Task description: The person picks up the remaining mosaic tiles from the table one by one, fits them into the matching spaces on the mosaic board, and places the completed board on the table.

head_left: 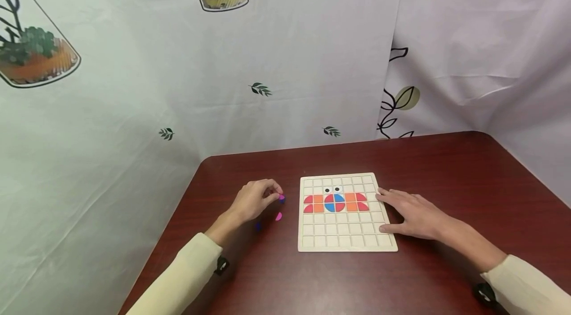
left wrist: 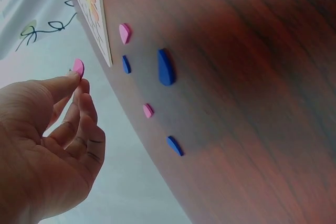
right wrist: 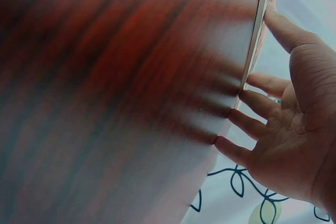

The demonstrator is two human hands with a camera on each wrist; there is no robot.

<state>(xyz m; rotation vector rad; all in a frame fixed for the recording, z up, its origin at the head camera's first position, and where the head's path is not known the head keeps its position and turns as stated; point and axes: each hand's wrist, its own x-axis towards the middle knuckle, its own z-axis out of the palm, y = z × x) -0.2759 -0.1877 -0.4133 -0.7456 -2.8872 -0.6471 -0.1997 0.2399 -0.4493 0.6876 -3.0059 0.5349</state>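
My left hand (head_left: 254,199) is raised over the left part of the table and pinches a small pink piece (left wrist: 79,67) with a rounded edge between thumb and fingertip. Below it on the tabletop lie loose pieces, among them a pink piece (head_left: 278,216) and a larger blue piece (left wrist: 166,67). A pale square grid board (head_left: 331,229) lies to the right, bearing a figure of red, orange and blue pieces (head_left: 334,203) with two eye pieces (head_left: 332,189) above. My right hand (head_left: 417,213), fingers spread and fairly straight, touches the board's right edge.
The dark red wooden table (head_left: 343,280) has rounded far corners. Behind it and at the sides hangs a white cloth (head_left: 290,47) printed with plants. A dark wrist device (head_left: 221,265) shows below the left sleeve, another (head_left: 484,294) below the right.
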